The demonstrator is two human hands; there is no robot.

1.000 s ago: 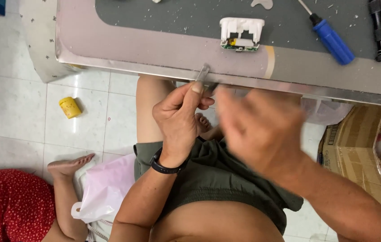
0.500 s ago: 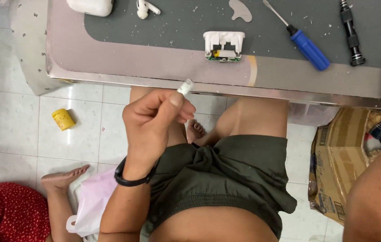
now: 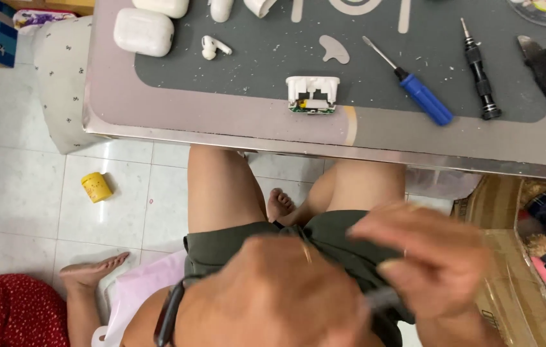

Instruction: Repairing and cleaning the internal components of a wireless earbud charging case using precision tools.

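Nearest the camera, at six o'clock, the blurred left hand (image 3: 273, 295) and right hand (image 3: 427, 257) meet over the lap, fingers curled around something small and grey; what exactly, I cannot tell. Farther off, at twelve o'clock, the opened white plastic earbud case (image 3: 312, 93) lies on the grey work mat (image 3: 253, 58), with the blue-handled screwdriver (image 3: 414, 90) at one o'clock.

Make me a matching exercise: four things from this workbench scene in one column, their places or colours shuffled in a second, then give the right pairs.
Things:
1. screwdriver
2. opened white case
3. yellow cup
4. earbud

Descriptions:
A. on the tiled floor, left of the table
B. blue handle, lying on the grey mat
C. near the mat's front edge, circuit board showing
D. white, beside a closed white case at the mat's left end

Pairs: 1-B, 2-C, 3-A, 4-D
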